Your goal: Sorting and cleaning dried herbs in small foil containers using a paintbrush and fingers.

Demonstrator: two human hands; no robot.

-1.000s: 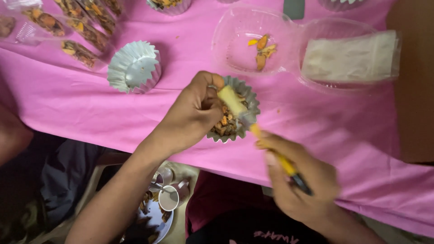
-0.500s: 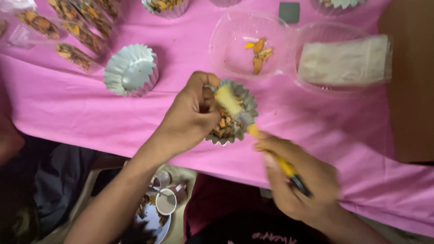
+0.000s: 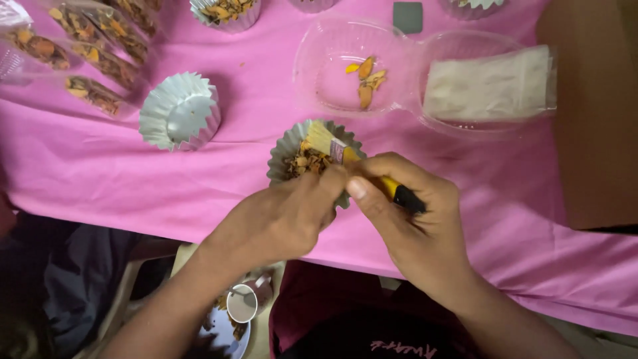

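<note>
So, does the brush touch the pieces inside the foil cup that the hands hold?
Touching. The head view shows the brush bristles lying directly on the brown pieces inside the foil cup, with no gap visible between them.

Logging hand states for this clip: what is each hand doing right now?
Left hand: closed on the rim of the fluted foil cup of dried pieces.
Right hand: closed on a yellow-handled brush, bristles in the cup.
</note>
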